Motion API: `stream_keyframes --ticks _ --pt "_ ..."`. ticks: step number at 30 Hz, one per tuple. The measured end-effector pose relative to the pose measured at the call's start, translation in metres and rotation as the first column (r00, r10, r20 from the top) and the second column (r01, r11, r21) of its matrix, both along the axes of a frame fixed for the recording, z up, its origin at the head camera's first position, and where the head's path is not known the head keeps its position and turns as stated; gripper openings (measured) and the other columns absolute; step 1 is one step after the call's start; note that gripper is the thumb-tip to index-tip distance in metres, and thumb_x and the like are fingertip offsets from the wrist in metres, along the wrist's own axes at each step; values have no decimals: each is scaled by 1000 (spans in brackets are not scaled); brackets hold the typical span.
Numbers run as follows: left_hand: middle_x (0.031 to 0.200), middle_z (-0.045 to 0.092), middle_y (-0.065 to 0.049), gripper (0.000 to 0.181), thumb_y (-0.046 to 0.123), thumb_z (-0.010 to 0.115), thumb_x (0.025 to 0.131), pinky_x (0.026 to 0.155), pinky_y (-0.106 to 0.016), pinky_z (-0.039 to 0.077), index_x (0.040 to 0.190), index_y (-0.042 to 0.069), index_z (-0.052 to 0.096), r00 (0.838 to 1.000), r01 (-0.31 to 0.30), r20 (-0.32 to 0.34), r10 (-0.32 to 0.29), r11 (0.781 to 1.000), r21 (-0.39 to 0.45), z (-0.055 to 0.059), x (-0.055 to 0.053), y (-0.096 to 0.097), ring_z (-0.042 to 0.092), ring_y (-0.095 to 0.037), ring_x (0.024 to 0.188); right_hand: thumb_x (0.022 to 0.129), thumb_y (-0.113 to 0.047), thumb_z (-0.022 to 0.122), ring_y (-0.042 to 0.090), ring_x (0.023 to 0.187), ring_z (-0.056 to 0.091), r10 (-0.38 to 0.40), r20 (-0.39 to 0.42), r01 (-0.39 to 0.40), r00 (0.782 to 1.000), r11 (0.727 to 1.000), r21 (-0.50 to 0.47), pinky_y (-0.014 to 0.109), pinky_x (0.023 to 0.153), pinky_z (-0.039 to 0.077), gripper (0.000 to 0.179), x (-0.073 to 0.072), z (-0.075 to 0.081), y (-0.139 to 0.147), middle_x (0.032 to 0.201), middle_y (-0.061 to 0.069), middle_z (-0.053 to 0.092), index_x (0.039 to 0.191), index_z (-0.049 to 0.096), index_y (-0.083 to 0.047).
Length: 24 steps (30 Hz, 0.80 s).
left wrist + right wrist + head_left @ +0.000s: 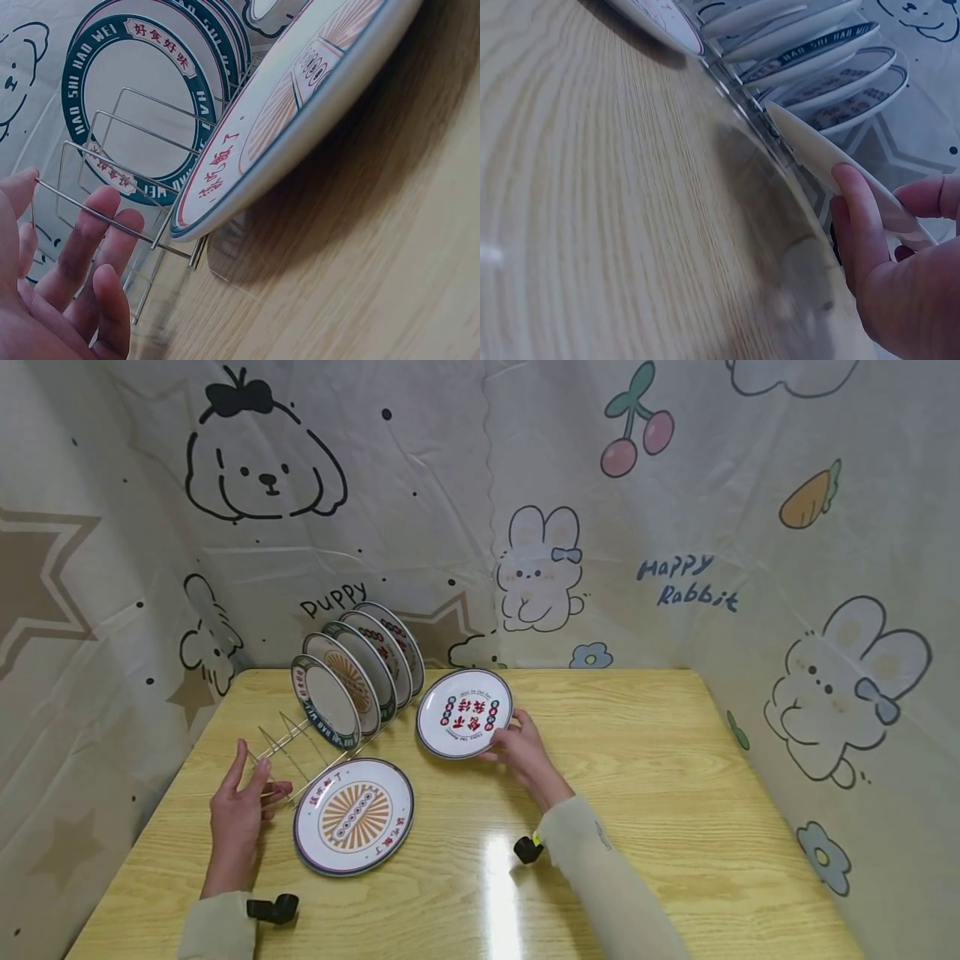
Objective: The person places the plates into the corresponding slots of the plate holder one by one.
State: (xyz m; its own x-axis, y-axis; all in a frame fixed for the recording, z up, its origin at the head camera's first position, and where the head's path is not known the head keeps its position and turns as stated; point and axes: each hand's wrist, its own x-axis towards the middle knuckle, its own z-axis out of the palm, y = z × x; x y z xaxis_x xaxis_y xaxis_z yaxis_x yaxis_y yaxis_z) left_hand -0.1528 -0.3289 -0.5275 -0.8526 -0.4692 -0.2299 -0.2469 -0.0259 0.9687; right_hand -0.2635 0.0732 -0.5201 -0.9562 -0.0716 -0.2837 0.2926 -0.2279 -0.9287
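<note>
A wire dish rack (pixel 288 745) stands on the left of the table, several round plates (pixel 327 697) upright in its far part. My left hand (pixel 238 806) holds the rack's near end; in the left wrist view, thumb and fingers are about an end wire (pixel 112 222). Right of the rack, my right hand (pixel 527 756) pinches the rim of a white plate (pixel 465 714) with red and green lettering. The right wrist view shows this plate (pixel 817 154) raised and tilted, fingers beneath it. A plate with an orange sunburst (pixel 354 817) lies beside the rack's near side.
The light wooden table (pixel 622 827) runs to a printed cloth (pixel 450 485) hung behind and at both sides. Black wrist devices sit on the left cuff (pixel 273 909) and right cuff (pixel 528 849).
</note>
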Motion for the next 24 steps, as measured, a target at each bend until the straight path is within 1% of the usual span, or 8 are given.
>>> stream_keyframes --ticks 9,16,20,24 --pt "78 77 15 61 57 59 100 60 -23 48 153 61 29 1000 7 8 -7 1000 -1 2 1 0 74 2 76 86 15 54 29 104 69 50 -58 -51 997 999 -9 40 81 63 69 16 6 -2 137 25 56 150 38 -6" --pt "76 76 15 59 55 58 102 58 -23 47 152 62 30 1000 3 1 -3 1000 3 4 -1 1 74 3 75 84 16 57 26 100 68 94 -116 -100 989 994 -43 41 79 63 69 30 10 -3 131 21 56 146 41 -8" --pt "76 77 14 58 55 59 101 58 -23 47 151 62 30 1000 2 0 -2 1000 5 4 0 1 74 3 74 84 15 58 26 101 67 126 -130 -132 983 990 -39 42 80 63 69 37 11 -3 131 20 55 147 41 -8" --pt "76 77 15 62 58 58 100 59 -23 47 153 61 28 1000 10 9 -10 1000 -5 3 2 1 74 3 75 84 14 59 26 101 67 145 -135 -151 980 988 -32 41 80 63 71 43 13 -3 133 20 53 148 40 -9"
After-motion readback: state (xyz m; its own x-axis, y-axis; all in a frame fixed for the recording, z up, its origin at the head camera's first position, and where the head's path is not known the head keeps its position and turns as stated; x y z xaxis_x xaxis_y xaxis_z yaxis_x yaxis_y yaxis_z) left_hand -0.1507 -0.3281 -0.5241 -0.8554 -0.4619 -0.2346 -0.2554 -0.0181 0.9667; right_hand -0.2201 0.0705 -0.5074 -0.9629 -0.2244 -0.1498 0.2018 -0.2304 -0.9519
